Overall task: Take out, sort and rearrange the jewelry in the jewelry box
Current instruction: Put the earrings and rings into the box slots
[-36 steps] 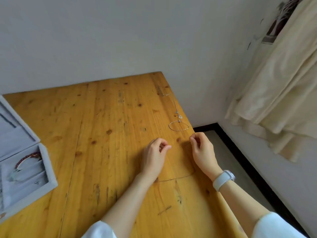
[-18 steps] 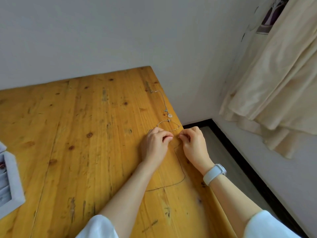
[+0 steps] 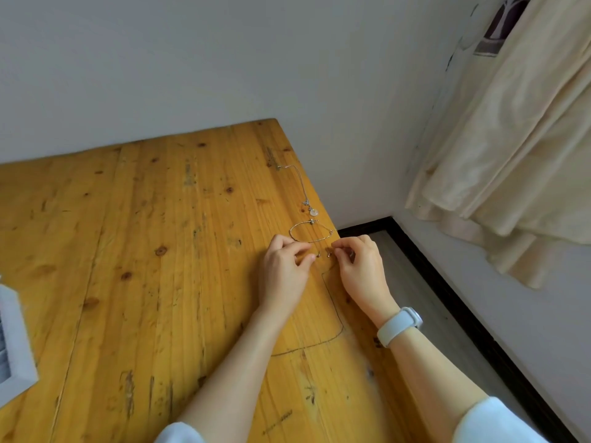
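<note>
A thin dark chain necklace (image 3: 334,311) lies in a loop on the wooden table (image 3: 144,251) near its right edge. My left hand (image 3: 284,273) pinches one end of this chain and my right hand (image 3: 361,270) pinches the other; the two ends meet between my fingertips. Just beyond my hands lies a thin gold bracelet (image 3: 311,231) in a ring. Farther back a silver necklace with a round pendant (image 3: 305,195) is stretched out along the table's edge. Only a grey corner of the jewelry box (image 3: 12,346) shows at the far left.
The table's right edge drops to a grey floor with a black skirting board (image 3: 447,282). A cream curtain (image 3: 511,139) hangs at the right. A white wall stands behind the table. I wear a white watch (image 3: 399,324) on my right wrist.
My hands have come together, bringing the chain's two ends close. The view has swung right, so the jewelry box has slid almost out of sight at the left.
</note>
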